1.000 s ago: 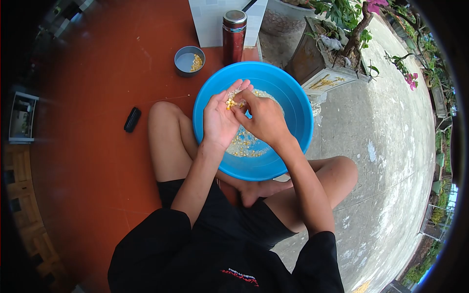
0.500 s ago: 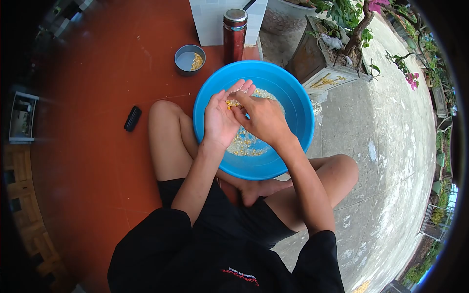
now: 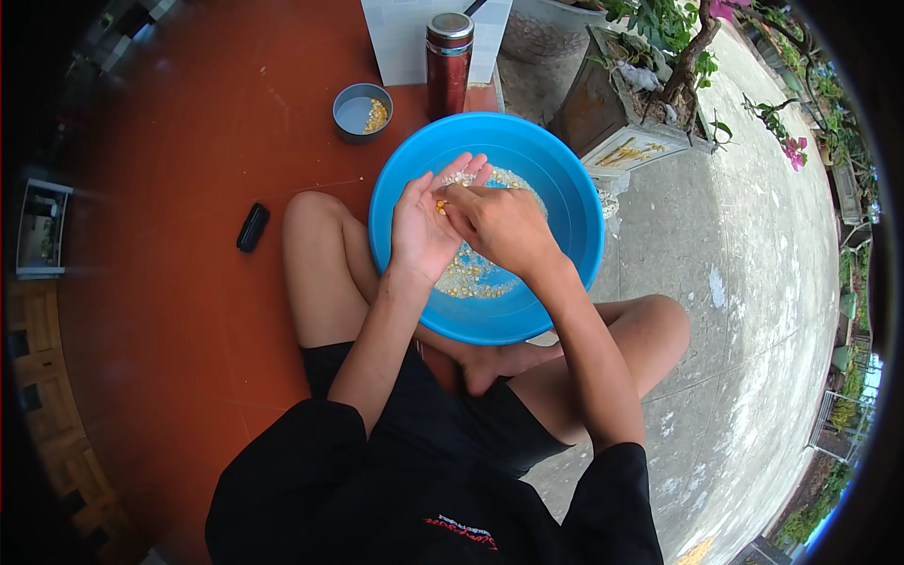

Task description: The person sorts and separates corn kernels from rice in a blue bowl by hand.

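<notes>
My left hand [image 3: 424, 231] is palm up above a blue basin [image 3: 573, 207], its palm cupped around a few yellow corn kernels [image 3: 441, 206]. Over that palm, my right hand [image 3: 508, 229] has its thumb and fingers pinched together at the kernels. Its fingertips are partly hidden, so what lies between them shows only in part. Inside the basin, a mix of pale grains and yellow kernels [image 3: 476, 280] is spread across the bottom, partly covered by my hands. The basin sits in front of my crossed legs.
A small grey bowl [image 3: 350, 115] with some corn kernels stands on the red floor, beside a dark red thermos [image 3: 449, 71]. A black object [image 3: 252, 228] lies left of my knee. A square planter [image 3: 612, 122] stands on the concrete at right.
My right fingers have closed further over the left palm, so fewer kernels show there. The left hand keeps nearly the same pose. The view has shifted slightly.
</notes>
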Demonstrator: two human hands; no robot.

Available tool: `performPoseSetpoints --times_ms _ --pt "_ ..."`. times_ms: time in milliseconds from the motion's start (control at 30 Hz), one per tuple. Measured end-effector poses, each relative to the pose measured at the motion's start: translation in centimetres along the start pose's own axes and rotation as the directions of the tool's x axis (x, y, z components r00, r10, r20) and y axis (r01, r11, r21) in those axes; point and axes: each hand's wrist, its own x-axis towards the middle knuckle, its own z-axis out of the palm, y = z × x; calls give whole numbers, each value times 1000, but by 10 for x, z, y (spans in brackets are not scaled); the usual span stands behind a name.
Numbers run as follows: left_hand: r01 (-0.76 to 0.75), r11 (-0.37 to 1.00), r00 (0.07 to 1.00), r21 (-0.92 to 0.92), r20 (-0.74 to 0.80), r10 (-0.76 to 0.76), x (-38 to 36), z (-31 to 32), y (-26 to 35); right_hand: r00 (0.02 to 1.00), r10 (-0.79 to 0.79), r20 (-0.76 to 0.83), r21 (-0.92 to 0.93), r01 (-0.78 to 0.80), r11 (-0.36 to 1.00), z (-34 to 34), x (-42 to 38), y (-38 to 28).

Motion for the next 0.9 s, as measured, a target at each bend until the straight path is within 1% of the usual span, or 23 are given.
performPoseSetpoints --times_ms 167,267,333,367,400,433,467,500,533,600,633,733,767,800,867,900 --pt "6 1000 1000 -8 -1 -6 -1 1 0 1000 9 21 14 -9 1000 -3 1 -1" --pt "11 1000 1000 -22 -3 -11 -1 1 1 1000 10 -1 46 -10 999 -4 1 -2" --pt "22 999 1000 -40 3 -22 0 -3 1 994 83 -73 270 -60 961 -5 1 -3" --pt "14 999 999 -32 -33 -15 1 -4 0 987 124 -103 378 -77 923 -6 2 -4" --pt "5 1000 998 -25 -69 -7 2 -4 0 980 187 -73 572 -112 813 -4 3 -1" --pt "-4 1000 994 -18 -106 2 3 -5 -1 970 241 -30 736 -141 662 -2 4 4" --pt "-7 1000 994 -25 -105 4 1 0 0 959 283 25 864 -163 477 -5 8 3" --pt "-8 999 994 -32 -105 5 -2 5 1 939 321 122 950 -204 235 -15 6 -5" --pt "-9 999 995 -40 -104 5 -3 9 2 947 271 175 978 -200 65 -15 5 -1" --pt "-6 998 998 -67 -67 1 -1 5 3 957 144 252 939 -205 -277 -18 4 4" --pt "-4 997 999 -80 -50 0 0 3 4 935 188 300 920 -232 -315 -18 2 4" --pt "-25 997 998 -77 -68 19 -2 7 5 847 355 397 908 -418 -18 -30 4 3" --pt "-35 997 998 -72 -46 31 -1 5 6 900 390 193 876 -337 345 -22 9 -1" --pt "-45 997 999 -67 -25 43 -1 3 7 907 391 160 783 -357 509 -22 8 -2" --pt "-63 997 998 -48 -5 63 -2 3 7 923 374 95 514 -367 775 -25 5 -7" --pt "-74 997 997 -34 -6 74 -3 6 7 927 364 92 479 -362 800 -25 5 -10"
